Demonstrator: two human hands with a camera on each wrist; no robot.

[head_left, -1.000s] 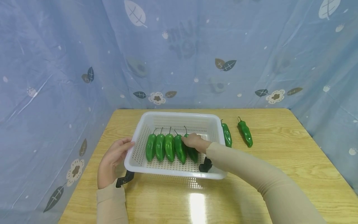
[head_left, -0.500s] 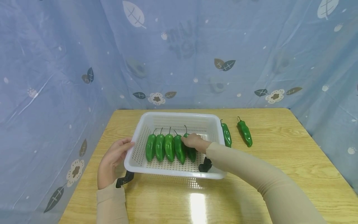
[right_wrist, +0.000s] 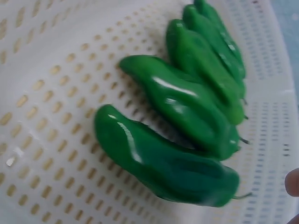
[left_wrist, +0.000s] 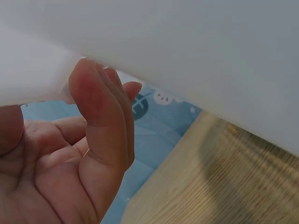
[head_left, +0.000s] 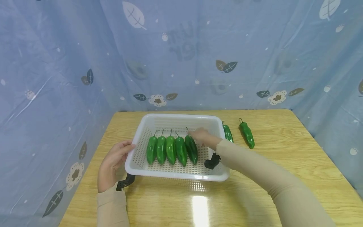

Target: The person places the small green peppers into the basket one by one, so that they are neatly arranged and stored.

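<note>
A white perforated plastic basket (head_left: 175,172) stands on the wooden table. Several green chili peppers (head_left: 171,149) lie side by side in it, stems toward the far wall. My left hand (head_left: 114,159) grips the basket's left rim, thumb and fingers on either side; its curled fingers (left_wrist: 105,107) press up against the white plastic in the left wrist view. Inside the basket, my right hand (head_left: 202,136) hovers beside the stem of the rightmost pepper (head_left: 191,149). The right wrist view shows only a fingertip (right_wrist: 292,182) at its edge, apart from that pepper.
Two more green peppers lie on the table right of the basket: one (head_left: 227,133) partly hidden by the rim, the other (head_left: 246,134) farther right. A blue patterned curtain (head_left: 181,56) surrounds the table. Black wrist mounts (head_left: 212,161) sit at both wrists.
My right hand has let go of the rightmost pepper and shifted slightly right and away from me. That pepper lies beside the others. The left hand keeps its grip.
</note>
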